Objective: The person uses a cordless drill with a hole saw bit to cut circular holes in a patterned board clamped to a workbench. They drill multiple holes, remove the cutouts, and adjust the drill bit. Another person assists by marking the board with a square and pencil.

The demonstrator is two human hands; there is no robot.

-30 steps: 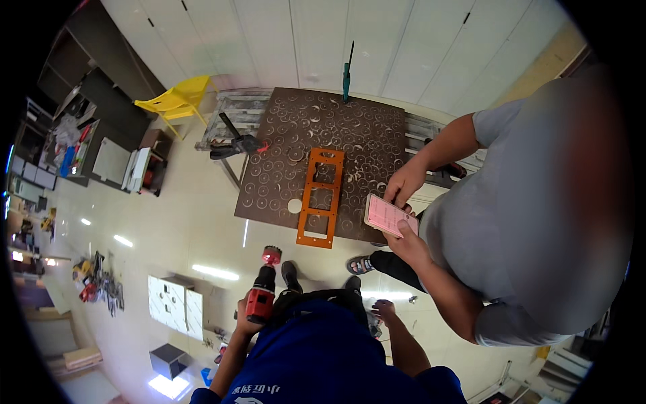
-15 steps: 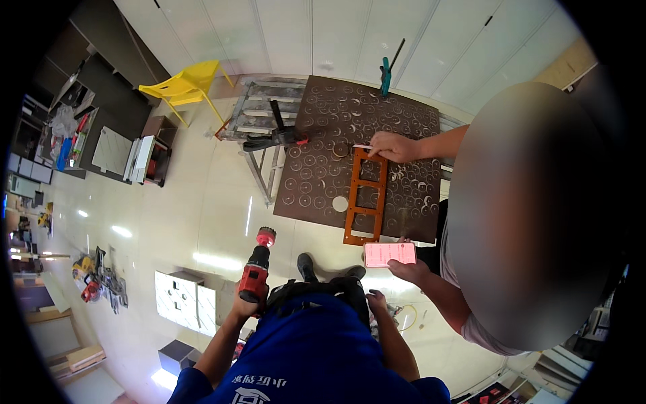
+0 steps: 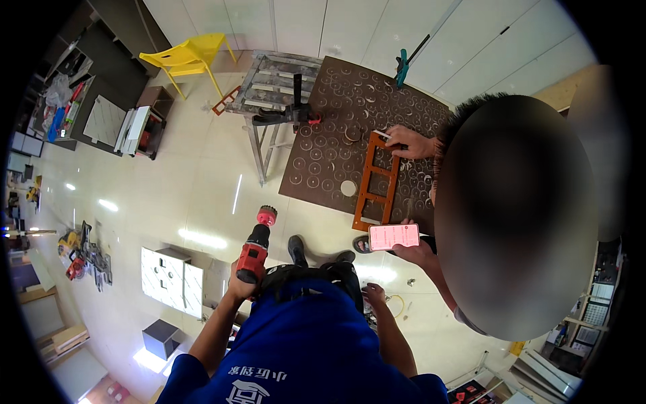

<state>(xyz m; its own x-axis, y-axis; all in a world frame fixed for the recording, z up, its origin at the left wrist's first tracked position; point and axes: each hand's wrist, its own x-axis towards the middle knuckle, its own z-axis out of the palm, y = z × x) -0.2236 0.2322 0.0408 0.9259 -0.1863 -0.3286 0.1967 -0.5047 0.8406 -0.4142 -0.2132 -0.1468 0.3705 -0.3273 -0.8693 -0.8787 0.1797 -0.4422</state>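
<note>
My left hand [image 3: 240,285] grips a red and black cordless drill [image 3: 252,259] with a red hole saw [image 3: 267,215] in its chuck. The saw's toothed rim points at the floor area left of the board. Low beside my hip hangs my right hand [image 3: 373,293], empty, its fingers loosely apart. Ahead lies a brown board [image 3: 309,145] covered with circular cuts. An orange template frame [image 3: 365,185] with rectangular windows rests on its right part. A co-worker's hand [image 3: 412,141] touches the frame's far end with a thin white stick; their other hand [image 3: 416,252] holds a lit phone [image 3: 393,237].
The co-worker leans in from the right. A black clamp [image 3: 289,113] grips the board's left edge, a teal clamp [image 3: 402,67] its far edge. The board sits on a metal stand [image 3: 272,81]. A yellow chair [image 3: 188,57] is far left; a marbled panel [image 3: 171,279] lies lower left.
The view has shifted, so the board now appears higher and more to the right. The co-worker's head has come in closer over the board. My drill stays in my left hand.
</note>
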